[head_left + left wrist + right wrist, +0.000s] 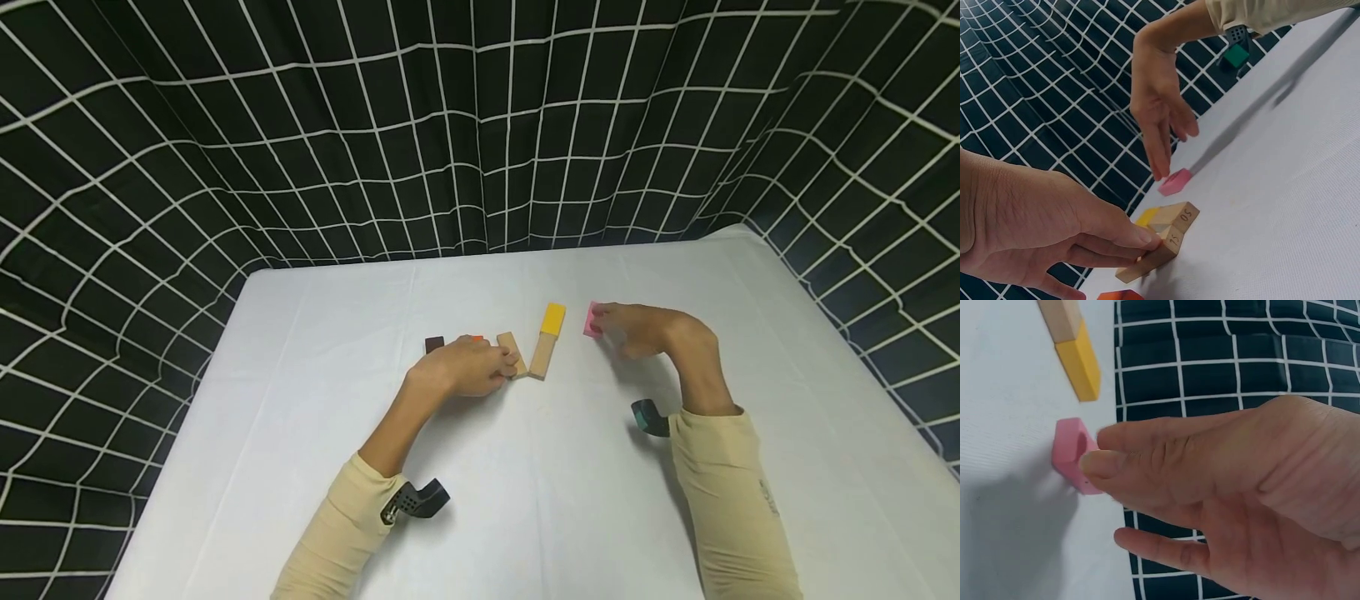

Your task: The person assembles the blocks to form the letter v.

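My left hand [467, 367] pinches a plain wooden block [507, 342] between thumb and fingers; its end carries a printed number in the left wrist view. The near end of this block meets a second wooden block [542, 358], and the two form a V. A yellow block [553, 318] adjoins the second block's far end. To the right, my right hand [637, 329] reaches down to a pink block [1069, 440] on the table. Its fingers are extended, the thumb overlapping the block in the right wrist view; whether they touch I cannot tell.
An orange-red block [1121, 295] and a dark brown block [434, 343] lie beside the left hand, partly hidden by it. White cloth covers the table [585, 500]. Behind and at both sides hangs a dark curtain [420, 150] with a white grid.
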